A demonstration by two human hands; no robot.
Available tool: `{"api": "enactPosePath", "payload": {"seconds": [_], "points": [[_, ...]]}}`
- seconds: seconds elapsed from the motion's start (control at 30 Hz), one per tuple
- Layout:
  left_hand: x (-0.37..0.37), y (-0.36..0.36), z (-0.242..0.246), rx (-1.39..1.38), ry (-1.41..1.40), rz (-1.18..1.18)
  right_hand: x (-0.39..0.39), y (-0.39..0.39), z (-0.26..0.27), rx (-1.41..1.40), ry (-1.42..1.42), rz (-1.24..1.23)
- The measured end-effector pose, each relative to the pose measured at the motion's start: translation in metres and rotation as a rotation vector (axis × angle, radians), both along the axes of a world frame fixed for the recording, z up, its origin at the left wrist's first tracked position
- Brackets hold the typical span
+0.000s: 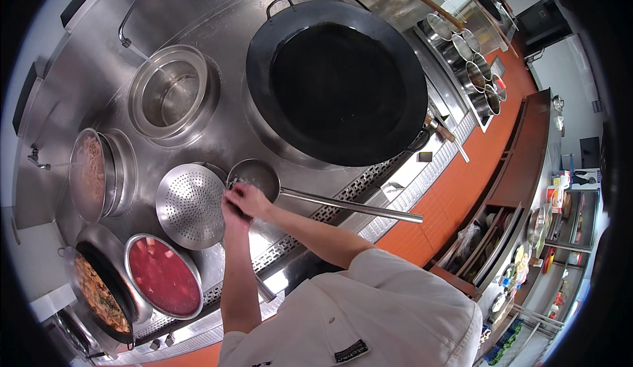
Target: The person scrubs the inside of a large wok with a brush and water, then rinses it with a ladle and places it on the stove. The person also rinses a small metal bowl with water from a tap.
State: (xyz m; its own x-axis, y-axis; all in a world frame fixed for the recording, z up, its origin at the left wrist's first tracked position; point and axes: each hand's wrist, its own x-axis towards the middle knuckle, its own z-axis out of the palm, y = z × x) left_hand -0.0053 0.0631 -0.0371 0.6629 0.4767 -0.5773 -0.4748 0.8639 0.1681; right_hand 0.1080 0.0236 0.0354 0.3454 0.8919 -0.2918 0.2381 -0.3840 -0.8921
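My left hand (237, 217) and my right hand (250, 201) are together, the right laid across the left. They are at the near rim of a deep metal ladle (262, 174), which has something wet and whitish in its bowl. The ladle's long steel handle (351, 206) stretches right over the range's edge. Just left of my hands lies a round perforated strainer (190, 206); its handle passes beneath my left forearm. How my fingers are closed, and whether they hold anything, is hidden.
A large black wok (341, 90) fills the upper middle. A tap (126, 41) runs into a steel pot (173, 97). At left stand a noodle bowl (89, 179), a basin of red liquid (163, 275) and a wok of cooked food (101, 288). Steel containers (470, 65) line the right.
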Motion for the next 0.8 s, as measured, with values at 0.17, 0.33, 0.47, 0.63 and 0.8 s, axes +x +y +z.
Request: {"api": "enactPosePath", "payload": {"seconds": [0.17,0.33,0.47,0.63,0.8], "points": [[0.047,-0.042,0.052,0.054,0.304,0.057,0.036,0.006,0.009,-0.09,-0.129,-0.214],[0.018,-0.002,0.022,0.413,-0.668,-0.216,-0.004,-0.012,0.011,0.016,-0.164,-0.136],[0.047,-0.038,0.079,0.173,0.189,-0.03,0.023,0.008,-0.071,-0.096,-0.303,-0.193],[0.038,-0.024,0.047,-0.053,0.305,0.02,0.015,0.013,-0.082,-0.311,-0.228,-0.089],[0.007,-0.008,0.006,0.343,-0.359,-0.219,-0.003,-0.018,0.004,0.005,-0.033,-0.074]]}}
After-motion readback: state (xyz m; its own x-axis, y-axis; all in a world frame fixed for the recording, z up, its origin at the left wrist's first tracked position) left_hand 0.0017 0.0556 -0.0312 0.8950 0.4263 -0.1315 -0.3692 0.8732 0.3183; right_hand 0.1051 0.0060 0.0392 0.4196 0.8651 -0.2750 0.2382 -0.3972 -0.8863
